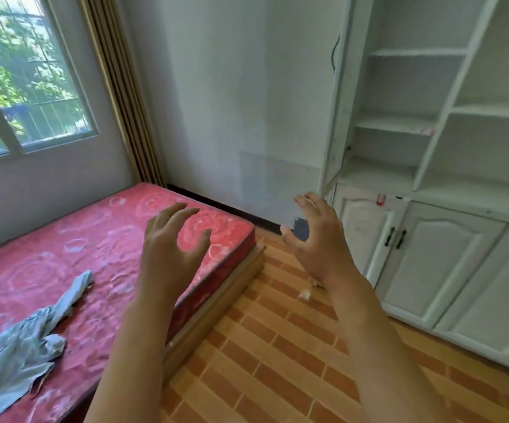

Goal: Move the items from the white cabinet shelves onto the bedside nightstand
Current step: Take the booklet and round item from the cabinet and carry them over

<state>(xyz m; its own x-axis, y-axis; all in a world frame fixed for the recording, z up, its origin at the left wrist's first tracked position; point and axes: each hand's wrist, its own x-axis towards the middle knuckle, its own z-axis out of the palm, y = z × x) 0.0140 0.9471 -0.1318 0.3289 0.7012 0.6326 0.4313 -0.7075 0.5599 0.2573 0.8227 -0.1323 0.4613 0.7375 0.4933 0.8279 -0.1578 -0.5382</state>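
Observation:
The white cabinet [442, 166] fills the right side, with open shelves above and closed doors with black handles below. A small red item [381, 199] stands on the cabinet's counter ledge, and a red-edged strip [421, 131] lies on a middle shelf. My left hand [170, 245] is raised in front of me over the bed's corner, fingers spread and loosely bent, holding nothing. My right hand [317, 236] is raised near the cabinet's left end, fingers spread, also holding nothing. No nightstand is in view.
A bed with a red patterned mattress [94, 254] sits at the left, with a light blue cloth [24, 337] on it. Orange brick-pattern floor [277, 346] runs between bed and cabinet, with a white scrap [304, 294]. A window [24, 74] and curtain [122, 87] stand behind.

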